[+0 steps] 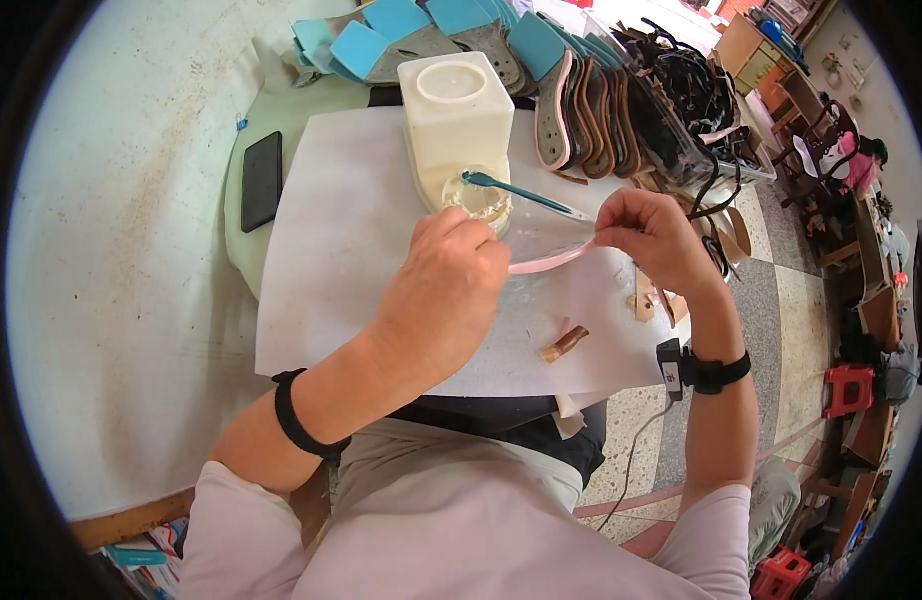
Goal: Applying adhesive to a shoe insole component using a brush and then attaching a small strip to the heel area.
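Observation:
My left hand (pixel 449 280) is closed round one end of a narrow pink strip (pixel 549 262). The strip's other end is pinched between the thumb and fingers of my right hand (pixel 653 238), so it bows slightly between them above a white sheet (pixel 346 290). Just beyond my left hand, a cream plastic jug (pixel 459 130) lies with its round, residue-crusted mouth (pixel 493 212) toward me. A thin brush-like tool with a teal and white handle (pixel 526 195) rests across this mouth. Its pale end reaches close to my right fingers; whether they touch it I cannot tell.
Behind the jug lie stacked shoe insoles (pixel 571 115) and blue pieces (pixel 381 35). Black straps (pixel 681 85) fill a bin at the right. A phone (pixel 262 180) lies at the left, and a brown scrap (pixel 565 344) sits near the sheet's front edge. Red stools (pixel 847 390) stand on the floor.

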Demonstrator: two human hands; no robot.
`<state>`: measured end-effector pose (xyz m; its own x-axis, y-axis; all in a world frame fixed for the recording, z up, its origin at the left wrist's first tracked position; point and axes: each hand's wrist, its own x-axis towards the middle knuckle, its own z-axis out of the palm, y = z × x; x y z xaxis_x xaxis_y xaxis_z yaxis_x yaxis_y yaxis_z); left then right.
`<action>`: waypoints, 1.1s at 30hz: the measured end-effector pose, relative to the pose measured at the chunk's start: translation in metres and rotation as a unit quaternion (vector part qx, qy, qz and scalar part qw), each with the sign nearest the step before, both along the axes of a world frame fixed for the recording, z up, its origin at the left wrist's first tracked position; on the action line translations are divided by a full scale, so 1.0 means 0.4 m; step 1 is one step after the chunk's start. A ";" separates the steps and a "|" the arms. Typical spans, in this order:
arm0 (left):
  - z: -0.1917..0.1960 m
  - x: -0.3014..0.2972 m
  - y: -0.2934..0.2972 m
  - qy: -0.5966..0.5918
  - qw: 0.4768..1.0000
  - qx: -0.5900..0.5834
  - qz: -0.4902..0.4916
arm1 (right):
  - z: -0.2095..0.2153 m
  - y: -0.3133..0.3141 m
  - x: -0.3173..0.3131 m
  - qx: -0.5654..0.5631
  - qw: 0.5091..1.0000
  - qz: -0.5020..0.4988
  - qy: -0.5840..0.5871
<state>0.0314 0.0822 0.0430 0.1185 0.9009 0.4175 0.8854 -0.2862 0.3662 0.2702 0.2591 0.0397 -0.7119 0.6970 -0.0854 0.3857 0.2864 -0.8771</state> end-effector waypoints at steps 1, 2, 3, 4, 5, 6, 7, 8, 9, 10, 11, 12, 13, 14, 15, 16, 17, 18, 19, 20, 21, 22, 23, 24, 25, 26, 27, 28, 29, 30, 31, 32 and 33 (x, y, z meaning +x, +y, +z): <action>0.000 0.000 0.000 -0.001 1.000 0.000 0.001 | -0.002 0.000 -0.003 0.004 1.000 -0.002 0.006; 0.000 0.000 0.000 -0.003 1.000 -0.001 0.001 | 0.000 -0.003 -0.005 0.006 1.000 -0.004 0.002; 0.000 -0.001 0.000 -0.004 1.000 -0.003 0.002 | 0.005 -0.005 -0.008 0.007 1.000 -0.006 -0.001; 0.000 -0.002 0.001 -0.006 1.000 -0.005 0.003 | 0.006 -0.007 -0.011 0.009 1.000 -0.008 -0.005; -0.002 -0.002 0.001 -0.005 1.000 -0.004 0.003 | 0.003 -0.006 -0.012 0.008 1.000 -0.008 -0.002; -0.002 -0.002 0.001 -0.005 1.000 -0.003 0.002 | 0.002 -0.006 -0.013 0.008 1.000 -0.009 0.001; -0.002 -0.002 0.001 -0.004 1.000 -0.002 0.002 | 0.001 -0.005 -0.013 0.007 1.000 -0.009 0.004; -0.002 -0.002 0.000 -0.001 1.000 -0.001 0.001 | -0.001 -0.005 -0.013 0.001 1.000 -0.013 0.004; -0.003 -0.002 0.001 0.001 1.000 0.000 0.001 | -0.003 -0.002 -0.013 -0.004 1.000 -0.016 0.003; -0.003 -0.002 0.002 0.003 1.000 0.002 0.000 | -0.005 -0.001 -0.013 -0.009 1.000 -0.019 0.002; -0.003 -0.002 0.002 0.003 1.000 0.000 0.001 | -0.006 -0.002 -0.015 -0.011 1.000 -0.022 0.005; -0.002 -0.003 0.002 0.005 1.000 -0.001 0.002 | -0.006 -0.005 -0.017 -0.013 1.000 -0.025 0.009; -0.001 -0.003 0.001 0.006 1.000 -0.002 0.002 | -0.007 -0.008 -0.019 -0.014 0.999 -0.028 0.012; -0.002 -0.003 0.001 0.003 1.000 0.001 0.002 | -0.012 -0.007 -0.020 -0.017 0.999 -0.026 0.020; -0.005 -0.002 0.000 0.001 1.000 0.003 0.002 | -0.020 -0.007 -0.021 -0.019 0.999 -0.024 0.028; -0.005 -0.002 -0.001 -0.001 1.000 0.005 0.002 | -0.024 -0.008 -0.021 -0.022 0.999 -0.022 0.035; -0.003 -0.001 0.000 0.000 1.000 0.003 0.000 | -0.021 -0.012 -0.023 -0.010 0.999 -0.025 0.024; -0.002 0.000 0.001 0.000 1.000 -0.001 -0.001 | -0.017 -0.017 -0.026 0.001 1.000 -0.029 0.011; -0.002 0.001 0.002 0.000 1.000 -0.005 -0.003 | -0.015 -0.023 -0.028 0.013 0.999 -0.032 -0.001; -0.003 0.002 0.001 0.000 1.000 -0.005 -0.003 | -0.015 -0.029 -0.030 0.021 0.999 -0.036 -0.006; -0.003 0.001 0.001 0.001 1.000 -0.005 -0.001 | -0.015 -0.032 -0.034 0.029 0.999 -0.038 -0.011; -0.004 0.000 0.001 0.001 1.000 -0.006 0.001 | -0.014 -0.033 -0.037 0.037 0.998 -0.040 -0.016; -0.004 -0.001 0.002 0.004 1.000 -0.008 0.001 | -0.012 -0.034 -0.040 0.040 0.998 -0.039 -0.018; -0.004 -0.002 0.004 0.007 1.000 -0.009 -0.001 | -0.007 -0.037 -0.041 0.045 0.998 -0.040 -0.021; -0.005 -0.002 0.005 0.010 1.000 -0.011 -0.002 | -0.004 -0.038 -0.041 0.049 0.998 -0.041 -0.024; -0.007 -0.003 0.005 0.007 1.000 -0.010 -0.002 | -0.004 -0.038 -0.040 0.040 0.998 -0.038 -0.022; -0.009 -0.003 0.006 0.005 1.000 -0.008 -0.001 | -0.004 -0.036 -0.039 0.032 0.999 -0.036 -0.020; -0.009 -0.003 0.006 0.003 1.000 -0.006 -0.001 | -0.004 -0.034 -0.039 0.024 0.999 -0.033 -0.018; -0.007 -0.004 0.006 0.005 1.000 -0.004 -0.004 | -0.003 -0.032 -0.038 0.026 0.999 -0.031 -0.016; -0.005 -0.004 0.006 0.006 1.000 -0.002 -0.007 | -0.004 -0.029 -0.037 0.027 0.999 -0.028 -0.014; -0.004 -0.006 0.005 0.008 1.000 -0.001 -0.009 | -0.005 -0.027 -0.036 0.028 0.999 -0.025 -0.012; -0.005 -0.007 0.006 0.011 1.000 -0.001 -0.013 | -0.006 -0.026 -0.035 0.025 0.999 -0.026 -0.012; -0.006 -0.010 0.006 0.014 1.000 -0.002 -0.017 | -0.006 -0.024 -0.036 0.021 0.999 -0.026 -0.012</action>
